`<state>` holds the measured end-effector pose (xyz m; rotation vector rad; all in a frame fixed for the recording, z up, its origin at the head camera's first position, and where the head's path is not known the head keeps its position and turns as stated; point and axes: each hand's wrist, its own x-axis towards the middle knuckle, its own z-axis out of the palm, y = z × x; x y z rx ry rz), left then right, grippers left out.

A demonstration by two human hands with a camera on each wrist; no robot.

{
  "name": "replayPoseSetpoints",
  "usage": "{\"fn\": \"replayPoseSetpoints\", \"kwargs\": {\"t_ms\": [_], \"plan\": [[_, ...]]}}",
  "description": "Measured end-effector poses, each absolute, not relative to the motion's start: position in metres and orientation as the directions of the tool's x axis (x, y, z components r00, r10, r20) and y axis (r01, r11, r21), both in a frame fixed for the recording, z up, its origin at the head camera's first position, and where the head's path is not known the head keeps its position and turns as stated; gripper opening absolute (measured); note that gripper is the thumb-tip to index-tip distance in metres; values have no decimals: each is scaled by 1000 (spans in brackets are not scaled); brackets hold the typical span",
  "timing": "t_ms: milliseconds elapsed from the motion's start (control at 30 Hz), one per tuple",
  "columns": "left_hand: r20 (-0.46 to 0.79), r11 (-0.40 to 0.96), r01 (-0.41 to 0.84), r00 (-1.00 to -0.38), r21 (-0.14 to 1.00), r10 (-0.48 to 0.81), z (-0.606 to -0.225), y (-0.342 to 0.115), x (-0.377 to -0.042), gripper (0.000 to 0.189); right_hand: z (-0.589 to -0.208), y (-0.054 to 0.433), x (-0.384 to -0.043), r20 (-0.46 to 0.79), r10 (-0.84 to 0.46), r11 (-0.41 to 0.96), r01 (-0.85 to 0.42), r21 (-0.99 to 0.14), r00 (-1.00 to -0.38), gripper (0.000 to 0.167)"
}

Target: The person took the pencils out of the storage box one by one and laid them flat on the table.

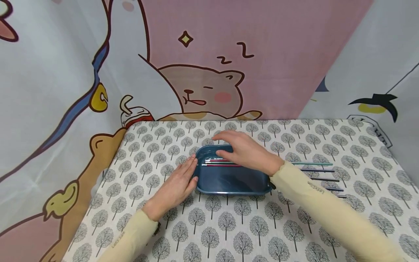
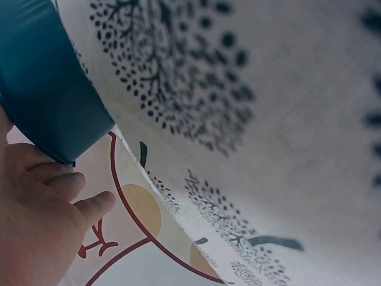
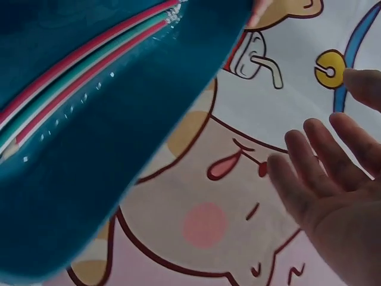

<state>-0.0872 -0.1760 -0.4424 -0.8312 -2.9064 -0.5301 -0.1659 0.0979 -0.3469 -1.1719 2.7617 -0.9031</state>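
A dark blue tray (image 1: pixel 232 182) with rounded corners stands on the patterned cloth. Inside it, near the far side, red pencils (image 1: pixel 224 165) and a green pencil (image 3: pixel 89 65) lie side by side. Against the tray's left end rests my left hand (image 1: pixel 173 187), its fingers nearly straight along the outer wall. My right hand (image 1: pixel 247 151) is over the far right part of the tray, hiding the pencils' right ends. Its fingers are spread and loosely bent, and nothing is in it; the right wrist view shows the hand (image 3: pixel 336 202) apart from the tray.
Right of the tray lie several more pencils, among them a teal pencil (image 1: pixel 314 163) and a dark pencil (image 1: pixel 317 170), partly covered by my right sleeve (image 1: pixel 324 200). A cartoon-printed curtain (image 1: pixel 278 43) hangs behind the table's far edge.
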Motion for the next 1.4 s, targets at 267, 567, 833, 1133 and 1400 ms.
{"fn": "replayPoseSetpoints", "kwargs": {"t_ms": [267,567,833,1133,1400], "plan": [[175,784,540,-842,308,511,-444,-176,-88,61,-369,80,-177,205,-694,525,-680,-512,-690,43],[175,785,543,-840,299,514,-441,-176,-89,61,-387,71,-181,117,-737,533,-678,-506,-666,46],[155,791,535,-844,298,513,-441,-177,-88,62,-400,71,-185,28,-715,555,-591,-585,-699,46],[159,785,539,-842,305,516,-443,-177,-89,62,-419,72,-188,-28,-731,551,-565,-614,-682,46],[138,793,520,-853,318,504,-441,-178,-88,62,-427,75,-191,-100,-736,557,-514,-653,-670,48]]}}
